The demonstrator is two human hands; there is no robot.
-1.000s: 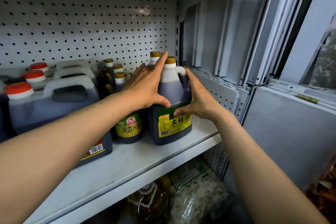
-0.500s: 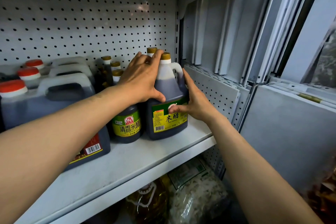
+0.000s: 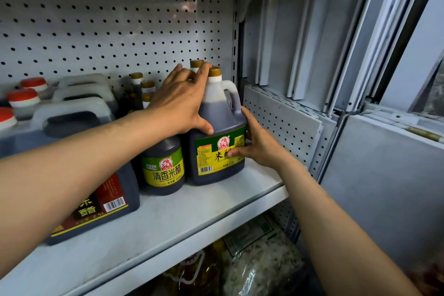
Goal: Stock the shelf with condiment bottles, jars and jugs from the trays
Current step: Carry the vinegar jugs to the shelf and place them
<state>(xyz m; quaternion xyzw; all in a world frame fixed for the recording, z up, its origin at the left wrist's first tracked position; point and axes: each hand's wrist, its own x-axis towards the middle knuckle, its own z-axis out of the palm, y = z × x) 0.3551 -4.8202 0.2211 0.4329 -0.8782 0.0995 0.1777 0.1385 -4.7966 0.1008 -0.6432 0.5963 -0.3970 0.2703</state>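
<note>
A dark vinegar jug [image 3: 217, 142] with a gold cap, a moulded handle and a yellow-and-green label stands upright at the right end of the white shelf [image 3: 173, 221], close to the perforated side panel [image 3: 281, 122]. Both hands are on it. The left hand [image 3: 181, 101] lies over the jug's shoulder from the left, its thumb hooked across the front of the body just above the label and its fingers reaching up along the neck to the cap, so it grips the upper part of the jug. The right hand [image 3: 259, 144] clasps the lower right side, thumb pressed on the label's face and the fingers curled round behind where they cannot be seen. Touching the jug on its left stands a smaller round vinegar bottle [image 3: 164, 163] with a similar yellow-green label, and behind that a cluster of gold-capped bottles [image 3: 144, 89], partly hidden by the left hand. Further left, rectangular jugs with red caps [image 3: 22, 97] sit in a row running back toward the pegboard wall [image 3: 108, 26]; the nearest one [image 3: 105, 194] has a red-and-black label and is largely covered by the left forearm. Beneath the shelf lie a bag of pale dried goods [image 3: 262, 267] and an oil jug [image 3: 192, 271].
</note>
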